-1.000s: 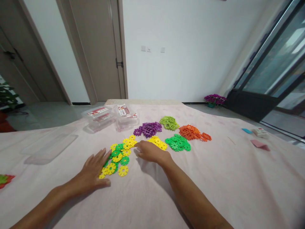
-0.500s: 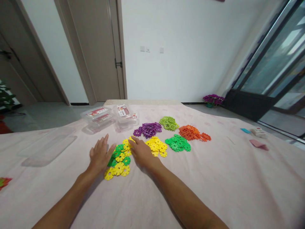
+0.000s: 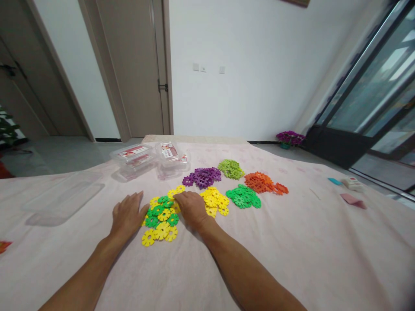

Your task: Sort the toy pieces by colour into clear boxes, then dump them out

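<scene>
A loose heap of mixed yellow and green notched plastic discs [image 3: 163, 214] lies on the cloth between my hands. My left hand [image 3: 127, 215] rests at the heap's left edge, fingers spread and thumb close to the discs. On the opposite side, my right hand [image 3: 192, 208] has its fingers curled down together over the yellow discs at the edge; whatever is under its fingertips is hidden. Just right of that hand sits a pile of yellow discs [image 3: 215, 201], with a pile of green discs [image 3: 244, 196] beside it.
Farther back are piles of purple [image 3: 203, 177], lime [image 3: 231, 169] and orange pieces [image 3: 259, 182]. Clear lidded boxes [image 3: 134, 157] stand at the back left, near a clear tray [image 3: 65, 203]. A pink cloth scrap [image 3: 353, 201] and a small white box [image 3: 352, 184] lie far right.
My left hand has shifted slightly left, off the heap's edge. My right hand's fingers have curled down at the heap's right side. Some yellow discs at the upper left are now uncovered.
</scene>
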Available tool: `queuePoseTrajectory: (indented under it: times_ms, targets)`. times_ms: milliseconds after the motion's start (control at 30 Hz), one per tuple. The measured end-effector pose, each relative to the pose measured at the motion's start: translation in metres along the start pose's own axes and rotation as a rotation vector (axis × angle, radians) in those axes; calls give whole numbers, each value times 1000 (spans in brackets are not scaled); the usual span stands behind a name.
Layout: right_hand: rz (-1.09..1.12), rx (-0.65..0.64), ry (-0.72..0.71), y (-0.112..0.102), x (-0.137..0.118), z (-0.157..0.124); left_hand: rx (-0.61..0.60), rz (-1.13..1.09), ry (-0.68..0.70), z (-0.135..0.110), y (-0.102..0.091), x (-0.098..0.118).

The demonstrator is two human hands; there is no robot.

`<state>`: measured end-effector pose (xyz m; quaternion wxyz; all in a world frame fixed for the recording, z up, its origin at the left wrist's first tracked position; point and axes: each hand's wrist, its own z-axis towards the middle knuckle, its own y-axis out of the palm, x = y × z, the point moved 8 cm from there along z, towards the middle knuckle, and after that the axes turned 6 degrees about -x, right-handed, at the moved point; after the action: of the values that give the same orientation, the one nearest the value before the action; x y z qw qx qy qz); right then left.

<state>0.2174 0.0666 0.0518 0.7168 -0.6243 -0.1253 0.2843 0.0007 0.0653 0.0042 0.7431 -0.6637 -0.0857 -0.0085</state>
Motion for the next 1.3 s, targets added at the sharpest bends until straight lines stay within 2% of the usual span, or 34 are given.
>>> queuePoseTrajectory:
  times_ms: [100, 200, 267, 400, 467, 533, 600, 733, 867, 1067, 1300]
  targets:
    - [100, 75, 102, -19, 14, -2, 18, -21, 23, -1, -2, 0]
    - [149, 97, 242, -44, 39, -5, 25, -24, 38, -1, -2, 1]
    - [131, 56, 338, -60, 59, -8, 26, -18, 41, 0, -2, 2]
    - [38, -136, 442, -77, 93, -19, 23, 1, 50, 0, -3, 4]
    - [-38, -152, 501, -84, 104, -24, 22, 11, 50, 0, -3, 5]
    - [-80, -103, 498, -88, 103, -25, 20, 19, 54, 0, -3, 6]
    - [-43, -85, 392, -82, 86, -19, 22, 23, 60, 0, -2, 6]
    - [67, -126, 142, -53, 41, -7, 27, 19, 69, 0, -1, 6]
    - [38, -114, 57, -25, 14, -3, 26, 0, 61, -1, -1, 5]
    - [-128, -116, 1, 3, 2, 6, 25, 4, 41, -1, -1, 7]
    - [-180, -110, 0, 9, 3, 12, 11, 37, 38, -3, -3, 9]
